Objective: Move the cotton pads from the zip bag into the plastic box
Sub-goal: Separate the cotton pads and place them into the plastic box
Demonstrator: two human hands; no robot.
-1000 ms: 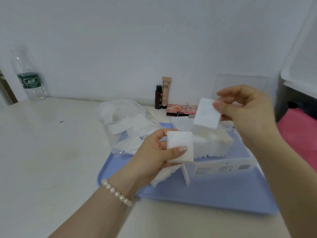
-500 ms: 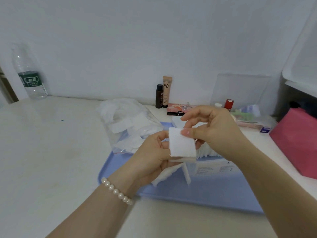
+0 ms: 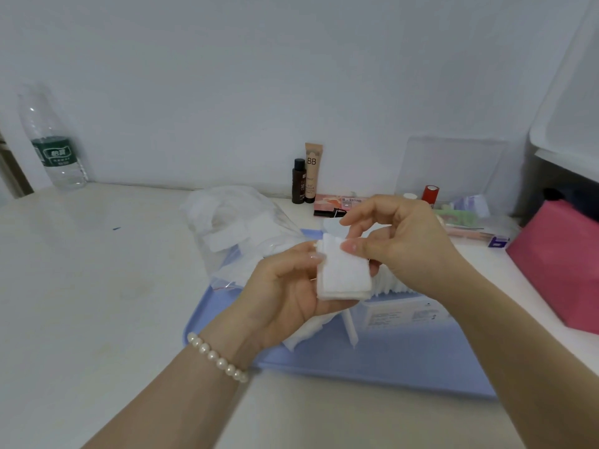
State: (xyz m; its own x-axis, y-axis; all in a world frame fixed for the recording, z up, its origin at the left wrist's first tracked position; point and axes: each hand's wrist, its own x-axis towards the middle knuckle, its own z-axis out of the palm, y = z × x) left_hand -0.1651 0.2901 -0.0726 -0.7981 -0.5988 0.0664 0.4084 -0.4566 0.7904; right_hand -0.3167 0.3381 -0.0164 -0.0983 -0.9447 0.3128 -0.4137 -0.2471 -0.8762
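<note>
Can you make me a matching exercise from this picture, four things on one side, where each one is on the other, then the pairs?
1 water bottle
2 BB cream tube
3 stack of cotton pads
4 pearl bracelet

A held between both hands
B far left, by the wall
C on the left wrist
D upright beside a small dark bottle

Pairs: 1-B, 2-D, 3-A, 4-C

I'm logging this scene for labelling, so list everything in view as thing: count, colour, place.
cotton pads: small stack, white, held between both hands
zip bag: one, clear, behind left hand
plastic box: one, clear, on tray
tray: one, blue, table
water bottle: one, clear, far left
BB tube: one, beige, by wall
dark bottle: one, beside tube
pink bag: one, right
bracelet: one, pearl, left wrist
left hand: grips pads
right hand: pinches pads
</note>
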